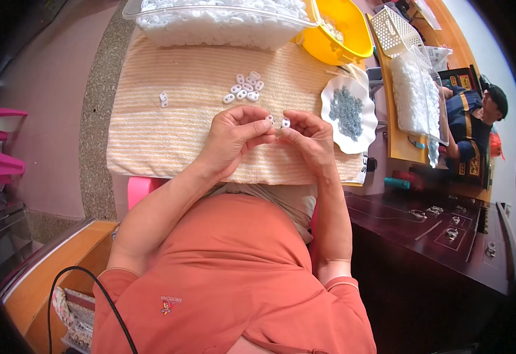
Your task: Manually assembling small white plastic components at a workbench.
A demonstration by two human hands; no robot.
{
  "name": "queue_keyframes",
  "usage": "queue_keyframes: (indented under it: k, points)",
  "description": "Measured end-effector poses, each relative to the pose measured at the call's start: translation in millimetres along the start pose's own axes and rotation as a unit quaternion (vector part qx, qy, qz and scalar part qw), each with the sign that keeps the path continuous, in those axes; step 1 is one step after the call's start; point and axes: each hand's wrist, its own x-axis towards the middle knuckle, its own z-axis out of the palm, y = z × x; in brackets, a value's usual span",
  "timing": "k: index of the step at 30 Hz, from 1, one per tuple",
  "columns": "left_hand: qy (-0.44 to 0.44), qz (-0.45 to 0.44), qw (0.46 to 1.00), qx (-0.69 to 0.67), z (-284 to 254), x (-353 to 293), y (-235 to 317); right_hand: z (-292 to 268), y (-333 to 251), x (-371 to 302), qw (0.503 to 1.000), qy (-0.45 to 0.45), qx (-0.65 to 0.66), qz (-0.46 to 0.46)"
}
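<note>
- In the head view, a small white piece (270, 119) is pinched between thumb and forefinger of the left hand (239, 134); another, a two-holed piece (285, 123), is pinched by the right hand (312, 138).
- Both pieces are held above the striped cloth (169, 141), near each other; whether they are joined cannot be told.
- The pieces are best gripped by their edges, with the holes left uncovered and facing each other squarely.
- The hands are best kept low, so that anything dropped is caught by the cloth.
- Loose white pieces (245, 88) are gathered just beyond the hands; grey slender parts (351, 115) are held on the scalloped plate (361, 145), within easy reach of the right.
</note>
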Motion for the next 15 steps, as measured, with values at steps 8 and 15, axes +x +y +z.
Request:
queue_keyframes:
  k: [8,15]
  points:
    - [0.002,-0.004,1.0,0.015,0.7,-0.5,0.5,1.1,-0.3,-1.4,0.998,0.007,-0.047,-0.038]
    - [0.001,0.0,1.0,0.02,1.5,-0.6,0.4,5.4,-1.2,-2.5,1.0,0.027,-0.008,0.001]
